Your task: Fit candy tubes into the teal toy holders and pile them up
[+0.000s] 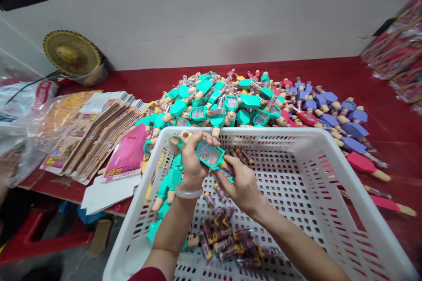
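My left hand (pixel 194 162) is wrapped round a teal plastic toy (pixel 210 156) with a clear window and a beige animal-head end. At the toy's lower right end, the fingers of my right hand (pixel 244 186) are closed on a small clear tube (pixel 227 167); I cannot tell whether it is fixed in the toy. Both hands are over a white perforated plastic basket (pixel 283 137). Small tubes with yellow caps and dark contents (pixel 227 243) lie loose on its floor. More teal toys (pixel 173 178) are heaped along its left side.
Behind the basket, a big pile of teal toys (pixel 214 101) covers the red table (pixel 389 118), with purple toys (pixel 354 129) and red ones (pixel 364 162) to the right. Printed cards (pixel 95 140) and a pink package (pixel 127 151) lie left. A gong (pixel 71 52) leans by the wall.
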Available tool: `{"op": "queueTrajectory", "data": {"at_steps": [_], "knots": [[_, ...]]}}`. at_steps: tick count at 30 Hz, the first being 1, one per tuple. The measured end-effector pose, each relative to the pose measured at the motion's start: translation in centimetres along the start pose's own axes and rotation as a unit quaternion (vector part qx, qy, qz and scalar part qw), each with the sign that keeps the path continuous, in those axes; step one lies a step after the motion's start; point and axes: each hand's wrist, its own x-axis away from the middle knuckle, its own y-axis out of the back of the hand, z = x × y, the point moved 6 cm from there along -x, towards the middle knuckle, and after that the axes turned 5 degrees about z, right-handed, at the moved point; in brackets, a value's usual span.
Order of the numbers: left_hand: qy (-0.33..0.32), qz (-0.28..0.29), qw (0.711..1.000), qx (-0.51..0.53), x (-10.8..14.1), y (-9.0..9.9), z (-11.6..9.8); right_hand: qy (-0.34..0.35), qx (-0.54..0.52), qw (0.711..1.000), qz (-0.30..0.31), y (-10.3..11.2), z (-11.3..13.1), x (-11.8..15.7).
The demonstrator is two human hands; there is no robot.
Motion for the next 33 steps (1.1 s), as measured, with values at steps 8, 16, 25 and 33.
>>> {"op": "queueTrajectory", "data": {"at_steps": [8, 16, 25, 33], "knots": [[0.018, 0.042, 0.999, 0.003, 0.6, -1.5, 0.0, -0.111, -0.173, 0.977, 0.050, 0.0, -0.9, 0.4], [0.033, 0.088, 0.996, 0.013, 0.5, -1.8, 0.0, -0.300, -0.553, 0.747, 0.217, -3.7, -1.7, 1.0], [0.025, 0.006, 1.000, 0.003, -0.2, 0.2, 0.8, 0.027, 0.077, 0.997, 0.014, -0.6, -0.2, 0.7], [0.027, -0.015, 0.999, 0.036, 0.1, -0.1, 1.7, 0.087, 0.102, 0.990, -0.033, 0.9, 0.0, 0.5]]}}
